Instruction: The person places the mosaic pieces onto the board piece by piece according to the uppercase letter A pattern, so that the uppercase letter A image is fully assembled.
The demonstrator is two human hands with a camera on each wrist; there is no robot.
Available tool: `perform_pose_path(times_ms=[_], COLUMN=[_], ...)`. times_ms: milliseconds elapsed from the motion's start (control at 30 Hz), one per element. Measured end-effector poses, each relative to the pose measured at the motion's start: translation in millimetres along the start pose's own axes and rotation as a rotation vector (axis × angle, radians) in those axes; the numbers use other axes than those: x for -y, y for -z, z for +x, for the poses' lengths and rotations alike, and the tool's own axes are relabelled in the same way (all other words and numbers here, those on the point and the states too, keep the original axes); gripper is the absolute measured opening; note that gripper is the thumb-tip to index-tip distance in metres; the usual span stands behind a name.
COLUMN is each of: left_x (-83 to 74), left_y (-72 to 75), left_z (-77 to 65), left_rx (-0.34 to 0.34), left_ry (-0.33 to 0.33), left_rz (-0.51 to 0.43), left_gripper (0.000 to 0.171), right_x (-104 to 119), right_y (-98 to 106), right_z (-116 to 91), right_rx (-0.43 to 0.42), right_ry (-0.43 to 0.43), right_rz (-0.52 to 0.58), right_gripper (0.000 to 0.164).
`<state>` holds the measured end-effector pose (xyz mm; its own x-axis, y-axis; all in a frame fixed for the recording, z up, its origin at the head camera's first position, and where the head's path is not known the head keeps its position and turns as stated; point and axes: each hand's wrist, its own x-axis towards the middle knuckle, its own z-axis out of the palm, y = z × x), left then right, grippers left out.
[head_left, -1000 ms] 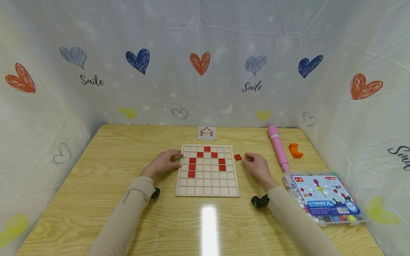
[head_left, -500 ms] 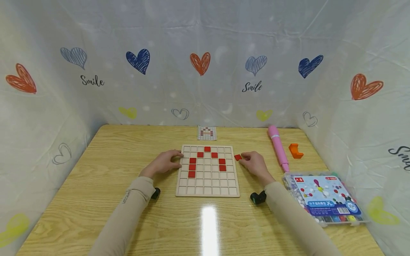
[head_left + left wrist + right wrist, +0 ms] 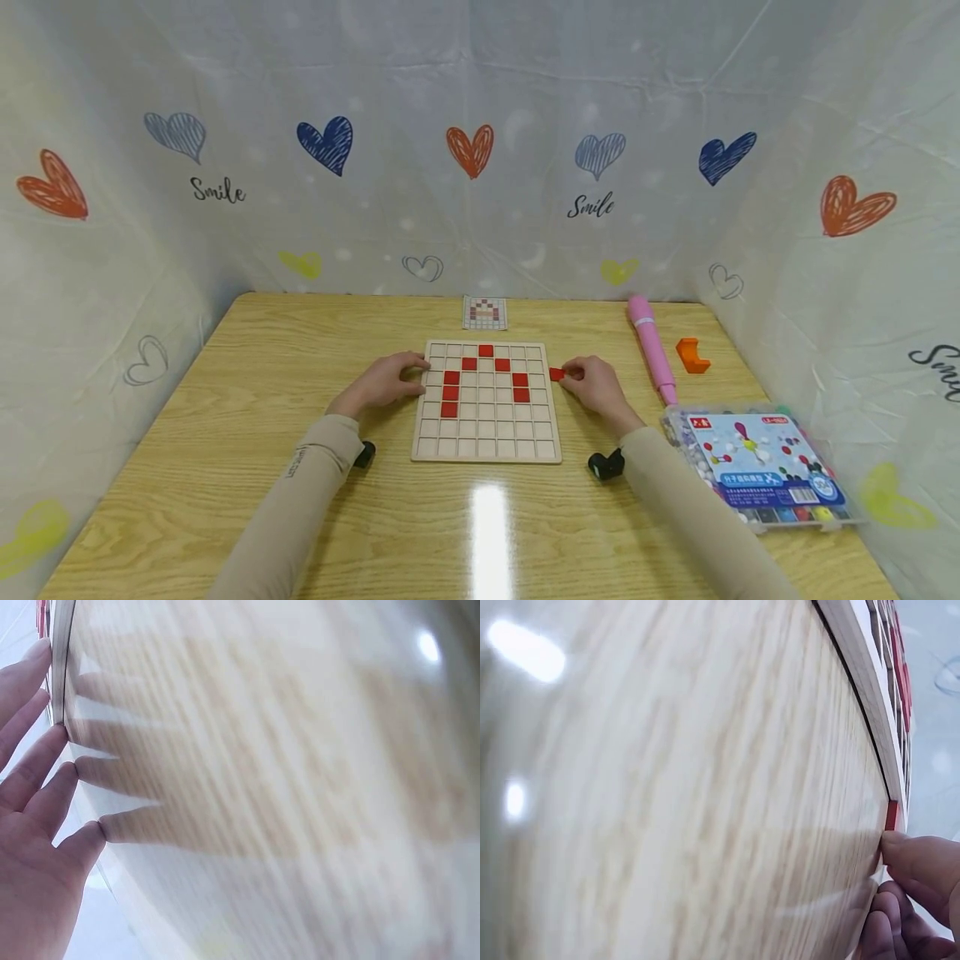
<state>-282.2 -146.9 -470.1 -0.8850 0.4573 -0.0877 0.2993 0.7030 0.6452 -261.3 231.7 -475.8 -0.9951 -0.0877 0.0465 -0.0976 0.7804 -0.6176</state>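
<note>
A wooden grid board (image 3: pixel 486 446) lies in the middle of the table, with several red square tiles set in its cells in an arch shape. My left hand (image 3: pixel 385 382) rests at the board's left edge, its fingertips touching the side; in the left wrist view the fingers (image 3: pixel 45 761) are spread and relaxed. On the other side, my right hand (image 3: pixel 596 385) pinches a loose red tile (image 3: pixel 557 374) close beside the board's right edge. The right wrist view shows thumb and fingers at that red tile (image 3: pixel 892 815), partly covering it.
Behind the board lies a small printed pattern card (image 3: pixel 484 312). To the right are a pink pen-shaped tube (image 3: pixel 651 346), an orange plastic piece (image 3: pixel 692 355) and a clear case (image 3: pixel 761 467) of coloured parts. Patterned cloth walls (image 3: pixel 480 225) enclose the table (image 3: pixel 300 333).
My right hand has moved left onto the loose red tile, taken it between the fingers and shifted it slightly toward me. My left hand has stayed at the board's edge.
</note>
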Motion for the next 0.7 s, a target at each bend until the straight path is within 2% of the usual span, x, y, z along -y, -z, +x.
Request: perform_pose_path(times_ms=[267,433,533,700], left_x=[0.3,-0.9,-1.1,-1.5], left_y=[-0.1,0.2,0.2,0.1], left_z=[-1.3,-2.5,-2.4,-2.6], left_rx=[-0.002,-0.001,0.003,0.004], left_ry=[-0.012,-0.017,-0.016,-0.005], left_rz=[-0.021,-0.021,-0.024,-0.034], left_gripper=[0.043,0.042,0.042,0.042], right_x=[-5.6,-7.3,-6.2,-5.2], right_y=[3.4,3.7,4.0,6.2], right_z=[-5.2,-5.7,-4.9,-5.1], right_rx=[-0.013,0.019,0.051,0.068], right_ry=[0.028,0.135,0.192,0.193], right_rz=[-0.008,-0.064,-0.099,-0.133], right_gripper=[0.029,0.038,0.038,0.034])
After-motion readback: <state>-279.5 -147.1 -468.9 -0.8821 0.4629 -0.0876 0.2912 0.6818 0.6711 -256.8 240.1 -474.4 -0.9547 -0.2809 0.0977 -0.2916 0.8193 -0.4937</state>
